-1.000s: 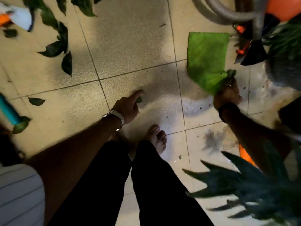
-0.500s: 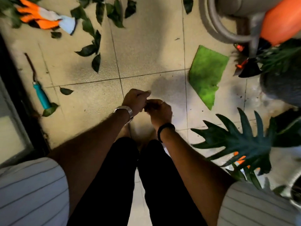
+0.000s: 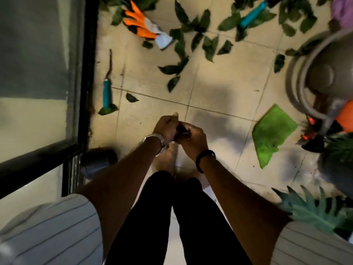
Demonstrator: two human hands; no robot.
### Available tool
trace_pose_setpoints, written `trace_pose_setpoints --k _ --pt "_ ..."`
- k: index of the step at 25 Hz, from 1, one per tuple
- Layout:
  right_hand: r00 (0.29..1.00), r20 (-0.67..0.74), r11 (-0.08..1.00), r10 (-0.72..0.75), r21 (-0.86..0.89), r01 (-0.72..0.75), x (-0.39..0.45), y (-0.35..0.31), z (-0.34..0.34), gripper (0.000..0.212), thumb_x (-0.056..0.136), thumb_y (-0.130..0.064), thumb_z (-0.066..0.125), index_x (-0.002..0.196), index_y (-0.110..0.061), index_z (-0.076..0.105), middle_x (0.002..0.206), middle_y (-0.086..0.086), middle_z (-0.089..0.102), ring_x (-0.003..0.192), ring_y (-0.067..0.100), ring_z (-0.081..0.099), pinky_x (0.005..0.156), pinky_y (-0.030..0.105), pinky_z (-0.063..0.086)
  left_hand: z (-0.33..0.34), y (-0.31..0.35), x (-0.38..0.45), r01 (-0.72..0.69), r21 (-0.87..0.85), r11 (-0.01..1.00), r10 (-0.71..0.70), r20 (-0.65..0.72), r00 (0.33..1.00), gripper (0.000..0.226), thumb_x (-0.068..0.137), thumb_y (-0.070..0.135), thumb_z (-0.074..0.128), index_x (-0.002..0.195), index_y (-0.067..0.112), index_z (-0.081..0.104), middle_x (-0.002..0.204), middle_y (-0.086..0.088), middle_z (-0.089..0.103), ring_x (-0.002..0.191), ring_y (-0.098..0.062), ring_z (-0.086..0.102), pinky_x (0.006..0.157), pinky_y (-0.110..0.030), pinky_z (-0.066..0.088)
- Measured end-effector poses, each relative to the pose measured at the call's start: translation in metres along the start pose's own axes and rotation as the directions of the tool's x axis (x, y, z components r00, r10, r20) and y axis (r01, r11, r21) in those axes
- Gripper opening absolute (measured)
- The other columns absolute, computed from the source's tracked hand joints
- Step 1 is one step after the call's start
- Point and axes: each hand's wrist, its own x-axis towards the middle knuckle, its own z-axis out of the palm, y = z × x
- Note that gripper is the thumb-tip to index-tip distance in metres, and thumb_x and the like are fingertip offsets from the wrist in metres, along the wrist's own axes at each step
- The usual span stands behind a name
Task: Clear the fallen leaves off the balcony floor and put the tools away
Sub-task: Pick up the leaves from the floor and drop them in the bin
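floor (image 3: 219, 79): beige speckled tiles, dark grout lines | door frame (image 3: 87, 73): black, left of hands, glass pane (image 3: 34, 44) beyond | light: dim, warm, soft shadows

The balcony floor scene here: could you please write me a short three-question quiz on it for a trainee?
1. True or false: the green cloth lies on the floor, in neither hand.
2. Which lies nearest the orange glove? A) scattered leaves B) the cloth C) the hose
3. Fill in: the left hand and right hand meet in front of the person, fingers ____.

Key: 1 true. 2 A. 3 curled; what they grip, if anything, cannot be told.
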Motion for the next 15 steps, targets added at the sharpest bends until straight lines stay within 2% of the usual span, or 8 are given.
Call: trace_pose_setpoints --k 2,4,6,9,11,12,14,15 --pt "0.996 0.076 0.996 -0.047 -0.076 0.053 0.004 -0.025 0.014 0.023 0.079 -0.021 0.072 0.101 -0.026 0.077 0.086 -0.006 0.077 0.083 0.013 0.072 0.084 0.047 0.059 -0.031 0.002 -0.001 0.018 -0.09 0.996 -0.022 -0.039 0.999 0.04 0.108 0.029 0.04 0.072 0.017 0.054 0.05 0.001 0.044 0.047 -0.017 0.037 0.048 -0.022 0.027" --pt "0.981 0.188 0.983 -0.05 -0.162 0.082 0.007 -0.054 0.021 0.015 0.08 -0.019 0.073 0.09 -0.029 0.078 0.08 -0.002 0.077 0.079 0.017 0.074 0.084 0.047 0.059 -0.059 0.006 -0.012 0.065 -0.206 0.976 -0.075 -0.039 0.996 0.029 0.107 0.012 0.037 0.085 0.014 0.056 0.042 0.003 0.042 0.039 -0.015 0.036 0.04 -0.014 0.027" --pt "0.945 0.319 0.945 -0.072 -0.28 0.166 0.011 -0.084 0.023 0.01 0.083 -0.017 0.075 0.083 -0.026 0.079 0.074 0.001 0.076 0.073 0.015 0.074 0.082 0.046 0.06 -0.08 0.011 -0.028 0.111 -0.285 0.952 -0.119 -0.012 0.993 0.028 0.104 0.003 0.033 0.09 0.013 0.056 0.036 0.003 0.038 0.029 -0.01 0.03 0.036 -0.01 0.023" --pt "0.898 0.415 0.807 -0.146 -0.475 0.35 0.026 -0.124 0.031 0.005 0.085 -0.015 0.076 0.088 -0.013 0.08 0.077 0.003 0.077 0.071 0.012 0.072 0.079 0.034 0.061 -0.099 0.01 -0.038 0.117 -0.21 0.971 -0.12 -0.004 0.993 0.032 0.107 0.022 0.038 0.081 0.014 0.055 0.045 -0.003 0.041 0.032 -0.014 0.034 0.041 -0.018 0.028" --pt "0.9 0.406 0.739 -0.161 -0.554 0.383 0.042 -0.135 0.041 0.014 0.085 -0.007 0.073 0.097 -0.01 0.079 0.09 0.004 0.077 0.079 0.011 0.07 0.083 0.023 0.057 -0.108 0.003 -0.033 0.128 -0.191 0.973 -0.143 -0.062 0.988 0.04 0.107 0.037 0.04 0.081 0.013 0.059 0.055 -0.006 0.051 0.04 -0.018 0.048 0.045 -0.023 0.039" --pt "0.902 0.39 0.71 -0.185 -0.581 0.397 0.051 -0.137 0.048 0.018 0.085 -0.004 0.072 0.1 -0.01 0.079 0.095 0.003 0.077 0.084 0.01 0.069 0.086 0.022 0.056 -0.111 0.001 -0.029 0.13 -0.222 0.966 -0.151 -0.08 0.985 0.04 0.106 0.04 0.04 0.085 0.014 0.061 0.064 -0.008 0.058 0.05 -0.02 0.057 0.05 -0.025 0.046" --pt "0.892 0.378 0.629 -0.248 -0.637 0.445 0.065 -0.13 0.064 0.022 0.085 -0.002 0.069 0.104 -0.011 0.078 0.103 0.003 0.075 0.094 0.014 0.068 0.093 0.027 0.054 -0.109 -0.006 -0.016 0.142 -0.452 0.881 -0.193 -0.069 0.979 0.043 0.106 0.047 0.037 0.1 0.014 0.063 0.088 -0.009 0.067 0.074 -0.024 0.067 0.068 -0.033 0.055" --pt "0.875 0.399 0.566 -0.276 -0.668 0.483 0.071 -0.124 0.075 0.022 0.086 -0.003 0.068 0.104 -0.012 0.077 0.105 0.003 0.072 0.097 0.017 0.067 0.094 0.026 0.053 -0.104 -0.01 -0.009 0.153 -0.621 0.768 -0.232 -0.048 0.971 0.046 0.106 0.049 0.034 0.103 0.014 0.062 0.094 -0.008 0.068 0.081 -0.024 0.067 0.073 -0.035 0.056"
